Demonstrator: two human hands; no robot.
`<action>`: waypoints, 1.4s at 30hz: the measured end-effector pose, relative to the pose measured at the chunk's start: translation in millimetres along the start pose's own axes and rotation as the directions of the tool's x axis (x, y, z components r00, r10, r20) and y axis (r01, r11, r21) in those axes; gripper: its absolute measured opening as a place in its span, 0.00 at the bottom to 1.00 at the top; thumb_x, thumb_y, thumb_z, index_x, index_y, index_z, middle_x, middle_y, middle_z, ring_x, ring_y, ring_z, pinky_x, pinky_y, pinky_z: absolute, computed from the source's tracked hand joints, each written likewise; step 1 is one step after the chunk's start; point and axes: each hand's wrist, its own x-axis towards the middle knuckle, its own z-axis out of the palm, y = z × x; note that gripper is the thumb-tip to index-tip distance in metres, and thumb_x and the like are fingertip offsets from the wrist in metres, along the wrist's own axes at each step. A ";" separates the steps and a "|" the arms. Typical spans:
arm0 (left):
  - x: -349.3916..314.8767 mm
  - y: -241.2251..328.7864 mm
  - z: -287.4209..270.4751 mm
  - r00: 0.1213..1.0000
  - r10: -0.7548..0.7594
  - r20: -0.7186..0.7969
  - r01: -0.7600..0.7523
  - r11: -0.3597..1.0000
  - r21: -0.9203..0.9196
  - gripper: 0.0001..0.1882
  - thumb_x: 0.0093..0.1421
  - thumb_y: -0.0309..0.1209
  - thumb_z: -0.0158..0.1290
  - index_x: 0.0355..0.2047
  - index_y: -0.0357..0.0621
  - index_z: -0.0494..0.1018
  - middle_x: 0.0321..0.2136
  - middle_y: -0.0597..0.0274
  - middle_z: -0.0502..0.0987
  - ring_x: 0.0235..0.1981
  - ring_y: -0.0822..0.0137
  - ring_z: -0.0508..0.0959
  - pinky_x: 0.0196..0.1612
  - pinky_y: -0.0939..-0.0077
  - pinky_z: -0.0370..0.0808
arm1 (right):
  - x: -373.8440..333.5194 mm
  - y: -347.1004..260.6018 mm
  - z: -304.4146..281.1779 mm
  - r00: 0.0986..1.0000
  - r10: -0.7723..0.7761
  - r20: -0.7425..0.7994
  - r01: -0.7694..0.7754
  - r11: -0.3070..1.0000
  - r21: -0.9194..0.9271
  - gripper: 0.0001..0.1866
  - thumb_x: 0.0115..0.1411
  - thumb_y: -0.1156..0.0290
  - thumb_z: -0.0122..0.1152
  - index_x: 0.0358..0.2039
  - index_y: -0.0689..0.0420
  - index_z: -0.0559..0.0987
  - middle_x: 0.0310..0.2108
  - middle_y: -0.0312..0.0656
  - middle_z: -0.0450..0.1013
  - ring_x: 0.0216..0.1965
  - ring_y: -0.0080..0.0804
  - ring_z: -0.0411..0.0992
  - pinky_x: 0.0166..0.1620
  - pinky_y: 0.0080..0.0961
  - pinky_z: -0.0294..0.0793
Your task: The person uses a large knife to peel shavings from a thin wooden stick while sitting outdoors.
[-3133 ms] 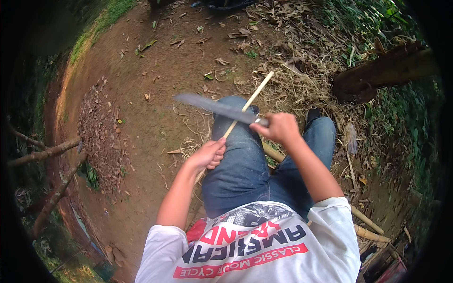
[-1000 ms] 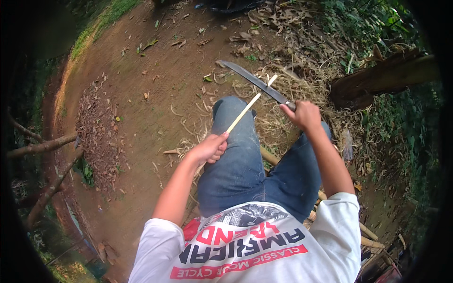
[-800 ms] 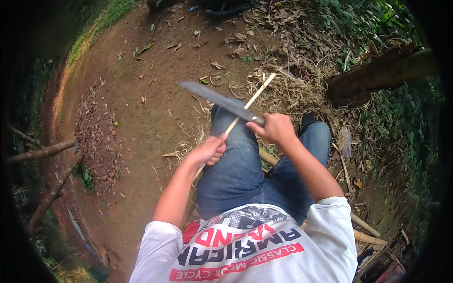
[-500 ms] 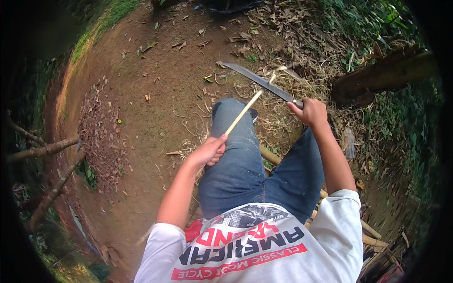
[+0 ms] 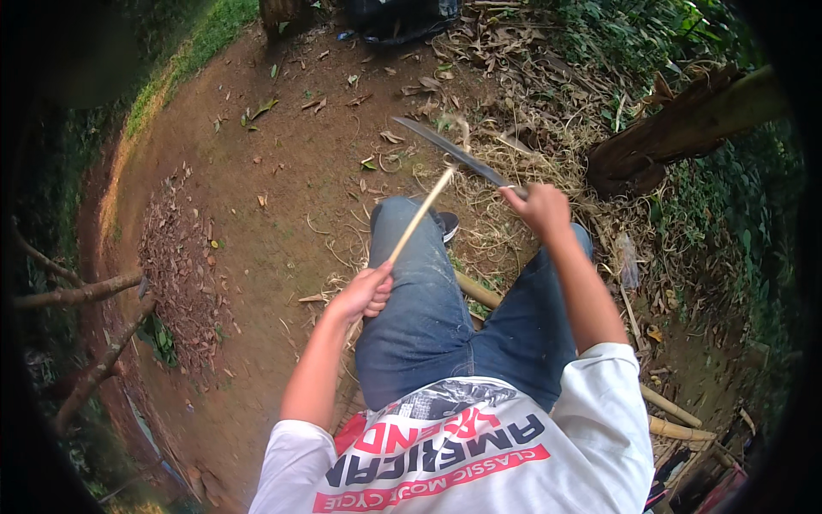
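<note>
Step, as judged: shaving the pale wooden strip (image 5: 416, 220). Use long, shallow strokes, edge angled low, travelling away from your left hand (image 5: 364, 295). That hand is fisted around the strip at the outer edge of your jeans' left thigh (image 5: 411, 317); the strip slants past the knee. Your right hand (image 5: 545, 211), forearm extended forward, wraps the handle of the long knife (image 5: 467, 158); tip contact blurred.

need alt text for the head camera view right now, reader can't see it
A person's right hand grips a machete while the left hand holds a thin pale stick, its far end close beside the blade. Below are blue jeans and a white printed t-shirt; brown soil with dry leaves and curled shavings surrounds them.
</note>
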 end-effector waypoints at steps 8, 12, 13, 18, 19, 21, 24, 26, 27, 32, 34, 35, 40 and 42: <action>19.2 18.1 18.5 0.997 -0.053 0.064 0.047 0.995 0.089 0.29 0.69 0.54 0.37 0.14 0.53 0.54 0.09 0.80 0.48 0.07 0.82 0.45 0.11 0.83 0.40 | -44.1 -41.7 7.8 0.967 -0.242 -0.079 0.241 0.970 -0.014 0.39 0.54 0.28 0.46 0.24 0.57 0.82 0.18 0.46 0.75 0.21 0.41 0.77 0.27 0.36 0.77; 10.5 7.7 6.7 0.998 -0.050 0.029 0.048 0.997 0.057 0.29 0.69 0.54 0.37 0.14 0.53 0.54 0.09 0.80 0.47 0.07 0.82 0.44 0.10 0.83 0.40 | -62.7 -93.4 11.1 0.884 -0.439 0.157 0.455 0.887 -0.079 0.41 0.50 0.25 0.47 0.20 0.56 0.80 0.18 0.47 0.76 0.21 0.43 0.77 0.28 0.37 0.77; 6.4 2.2 1.7 0.999 -0.042 0.014 0.041 0.999 0.036 0.29 0.69 0.54 0.36 0.14 0.53 0.54 0.09 0.79 0.47 0.08 0.81 0.44 0.10 0.83 0.40 | -55.6 -85.4 11.0 0.888 -0.442 0.128 0.455 0.886 -0.089 0.40 0.49 0.24 0.48 0.21 0.55 0.80 0.18 0.46 0.76 0.22 0.42 0.77 0.29 0.37 0.77; 3.1 -7.8 -9.8 1.000 -0.005 -0.004 0.005 1.000 -0.003 0.29 0.69 0.55 0.37 0.14 0.53 0.55 0.09 0.79 0.47 0.08 0.81 0.44 0.10 0.83 0.40 | -2.1 37.6 -21.2 0.955 0.199 -0.219 -0.195 0.980 0.043 0.41 0.55 0.29 0.46 0.25 0.61 0.82 0.25 0.54 0.77 0.31 0.51 0.78 0.37 0.44 0.76; 4.4 -9.7 -9.4 1.000 0.009 0.005 -0.009 1.000 -0.019 0.29 0.69 0.55 0.36 0.14 0.53 0.55 0.09 0.79 0.47 0.08 0.81 0.44 0.11 0.83 0.40 | -2.6 54.7 -35.4 0.923 0.327 -0.204 -0.322 0.945 0.060 0.42 0.57 0.31 0.45 0.27 0.64 0.82 0.28 0.58 0.77 0.34 0.55 0.77 0.39 0.45 0.75; 7.7 -4.5 -8.0 0.999 0.014 0.033 -0.013 0.999 -0.040 0.29 0.69 0.56 0.36 0.14 0.54 0.55 0.09 0.79 0.47 0.08 0.81 0.44 0.11 0.83 0.40 | -15.5 88.6 -46.4 0.864 0.447 -0.231 -0.414 0.892 0.179 0.40 0.57 0.33 0.47 0.29 0.65 0.82 0.28 0.62 0.76 0.36 0.59 0.75 0.40 0.47 0.73; 14.1 3.7 -6.6 0.994 -0.045 0.097 0.048 0.998 -0.036 0.28 0.68 0.55 0.37 0.15 0.54 0.55 0.09 0.80 0.48 0.08 0.82 0.46 0.11 0.83 0.40 | -52.7 107.0 -44.5 0.845 0.475 -0.246 -0.399 0.865 0.303 0.34 0.55 0.38 0.56 0.30 0.65 0.80 0.28 0.60 0.76 0.33 0.58 0.75 0.39 0.46 0.72; 16.8 5.3 -6.0 0.992 -0.046 0.120 0.046 0.999 -0.003 0.29 0.68 0.57 0.37 0.15 0.54 0.55 0.09 0.81 0.48 0.07 0.83 0.45 0.10 0.84 0.39 | -80.4 107.2 -31.8 0.857 0.413 -0.307 -0.301 0.886 0.353 0.28 0.54 0.46 0.62 0.34 0.64 0.78 0.27 0.58 0.76 0.30 0.55 0.76 0.38 0.44 0.72; 17.0 3.5 -6.2 0.991 -0.061 0.117 0.062 0.998 0.000 0.29 0.68 0.57 0.37 0.15 0.54 0.55 0.09 0.81 0.48 0.08 0.83 0.45 0.11 0.84 0.40 | -92.1 103.1 -24.8 0.860 0.391 -0.329 -0.257 0.887 0.384 0.25 0.53 0.51 0.65 0.36 0.63 0.76 0.26 0.57 0.75 0.30 0.53 0.76 0.37 0.42 0.72; 5.4 7.3 -4.9 0.990 -0.050 0.135 0.050 0.999 0.002 0.27 0.68 0.56 0.38 0.18 0.53 0.56 0.11 0.80 0.49 0.09 0.84 0.46 0.11 0.86 0.41 | -127.1 63.9 0.0 0.868 0.341 -0.360 -0.120 0.849 0.515 0.18 0.49 0.71 0.66 0.36 0.58 0.67 0.20 0.51 0.73 0.23 0.46 0.74 0.31 0.38 0.71; -8.9 5.5 -1.5 0.993 -0.028 0.116 0.032 0.999 -0.032 0.25 0.68 0.55 0.40 0.20 0.53 0.58 0.12 0.79 0.51 0.10 0.84 0.47 0.12 0.87 0.41 | -132.0 41.8 -3.5 0.907 0.300 -0.296 -0.059 0.787 0.614 0.16 0.49 0.74 0.66 0.33 0.60 0.66 0.18 0.48 0.74 0.20 0.36 0.74 0.27 0.31 0.70; -14.6 4.5 2.3 0.990 0.001 0.138 0.008 0.998 -0.069 0.24 0.68 0.54 0.41 0.22 0.52 0.59 0.12 0.79 0.51 0.10 0.84 0.47 0.12 0.87 0.41 | -134.5 30.9 -7.6 0.927 0.265 -0.265 -0.026 0.752 0.658 0.16 0.50 0.74 0.67 0.33 0.60 0.67 0.19 0.46 0.74 0.20 0.31 0.74 0.26 0.28 0.70; -24.0 -3.6 14.1 0.982 0.187 -0.012 -0.187 0.980 -0.068 0.19 0.68 0.47 0.45 0.25 0.51 0.62 0.13 0.78 0.53 0.11 0.84 0.50 0.13 0.88 0.45 | -147.0 -28.6 -0.3 0.963 0.062 -0.262 0.171 0.608 0.775 0.17 0.51 0.73 0.70 0.34 0.60 0.69 0.21 0.42 0.76 0.23 0.21 0.74 0.26 0.21 0.70; -19.5 -9.5 13.4 0.957 0.278 -0.082 -0.278 0.961 0.008 0.19 0.69 0.47 0.43 0.25 0.50 0.62 0.13 0.77 0.55 0.11 0.84 0.51 0.12 0.87 0.46 | -151.1 -48.8 5.2 0.956 0.023 -0.292 0.242 0.495 0.834 0.20 0.51 0.72 0.71 0.40 0.60 0.70 0.22 0.43 0.76 0.24 0.22 0.75 0.26 0.20 0.71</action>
